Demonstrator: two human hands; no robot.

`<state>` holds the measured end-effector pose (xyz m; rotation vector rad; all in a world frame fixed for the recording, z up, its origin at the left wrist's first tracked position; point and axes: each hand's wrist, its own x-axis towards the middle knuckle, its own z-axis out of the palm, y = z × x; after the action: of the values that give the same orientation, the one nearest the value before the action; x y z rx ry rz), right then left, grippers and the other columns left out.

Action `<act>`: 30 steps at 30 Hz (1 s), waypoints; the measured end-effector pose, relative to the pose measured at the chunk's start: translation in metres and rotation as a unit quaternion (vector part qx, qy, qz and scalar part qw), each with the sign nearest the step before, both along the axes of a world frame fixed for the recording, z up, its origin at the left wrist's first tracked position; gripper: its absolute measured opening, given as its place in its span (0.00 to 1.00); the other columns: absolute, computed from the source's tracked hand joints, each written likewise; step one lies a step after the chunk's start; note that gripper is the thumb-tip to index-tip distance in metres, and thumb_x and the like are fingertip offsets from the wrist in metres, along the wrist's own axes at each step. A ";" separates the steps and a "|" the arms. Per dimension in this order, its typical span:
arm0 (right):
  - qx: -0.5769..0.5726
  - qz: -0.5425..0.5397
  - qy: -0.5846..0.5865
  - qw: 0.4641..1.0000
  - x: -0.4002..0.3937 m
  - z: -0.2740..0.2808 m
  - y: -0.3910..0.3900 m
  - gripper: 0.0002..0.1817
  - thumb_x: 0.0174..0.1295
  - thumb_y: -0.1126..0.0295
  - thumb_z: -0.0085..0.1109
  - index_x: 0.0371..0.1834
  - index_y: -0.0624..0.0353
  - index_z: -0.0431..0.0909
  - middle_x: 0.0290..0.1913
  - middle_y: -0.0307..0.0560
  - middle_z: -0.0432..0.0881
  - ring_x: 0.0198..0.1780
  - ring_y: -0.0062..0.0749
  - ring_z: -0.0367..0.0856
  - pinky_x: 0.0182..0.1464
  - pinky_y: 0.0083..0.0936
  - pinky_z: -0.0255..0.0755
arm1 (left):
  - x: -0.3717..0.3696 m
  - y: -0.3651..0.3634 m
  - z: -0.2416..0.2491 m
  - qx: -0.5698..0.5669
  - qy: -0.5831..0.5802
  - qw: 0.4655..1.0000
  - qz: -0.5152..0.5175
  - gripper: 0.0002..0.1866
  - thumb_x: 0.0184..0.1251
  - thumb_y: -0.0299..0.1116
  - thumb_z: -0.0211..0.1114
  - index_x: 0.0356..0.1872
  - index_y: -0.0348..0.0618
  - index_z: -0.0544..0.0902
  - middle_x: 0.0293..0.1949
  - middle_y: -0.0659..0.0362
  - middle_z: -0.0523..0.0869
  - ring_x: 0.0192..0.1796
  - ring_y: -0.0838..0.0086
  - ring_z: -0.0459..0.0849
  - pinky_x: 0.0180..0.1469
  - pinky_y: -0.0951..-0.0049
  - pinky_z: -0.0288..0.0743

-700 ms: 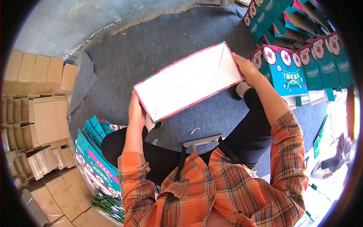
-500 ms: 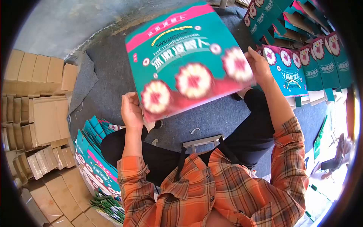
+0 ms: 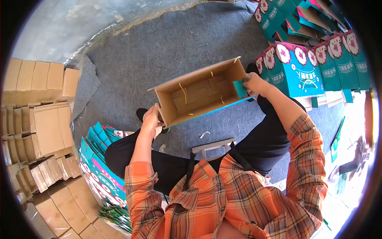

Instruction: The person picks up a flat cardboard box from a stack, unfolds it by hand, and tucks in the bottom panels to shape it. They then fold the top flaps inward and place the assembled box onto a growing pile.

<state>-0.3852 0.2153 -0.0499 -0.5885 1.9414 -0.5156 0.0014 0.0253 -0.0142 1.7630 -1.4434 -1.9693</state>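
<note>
A printed cardboard box (image 3: 201, 93) hangs between my hands with its open top towards me. Its bare brown inside shows, with yellow cord handles (image 3: 183, 94) threaded through the long walls. At the box's left end, my left hand (image 3: 152, 116) is closed on the edge. My right hand (image 3: 254, 85) grips the right end, where a small teal flap (image 3: 240, 89) is folded inwards. Only a thin blue strip of the printed outside shows along the near edge. Some of my fingertips are hidden behind the box walls.
Printed teal boxes (image 3: 304, 75) stand in rows at the right. Flat folded printed cartons (image 3: 99, 159) lean by my left knee. Brown cardboard boxes (image 3: 51, 127) are stacked along the left. A low metal-framed stool (image 3: 213, 147) is between my legs on the grey floor covering (image 3: 159, 47).
The box has tipped from showing its printed front to showing its open inside. Both hands have come lower and towards me while keeping hold of its ends.
</note>
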 end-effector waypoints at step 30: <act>-0.247 0.214 0.450 0.831 0.040 0.041 -0.033 0.20 0.54 0.66 0.64 0.52 0.52 0.78 0.53 0.50 0.76 0.58 0.46 0.72 0.58 0.40 0.70 | -0.043 0.000 -0.003 -0.509 -0.173 0.808 -0.240 0.31 0.51 0.29 0.72 0.61 0.50 0.75 0.52 0.50 0.78 0.57 0.53 0.75 0.59 0.57 0.70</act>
<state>-0.3452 0.1818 -0.0088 -1.8202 2.4133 -0.4866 -0.0415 0.0257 -0.0174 1.2847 -2.5573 -0.5819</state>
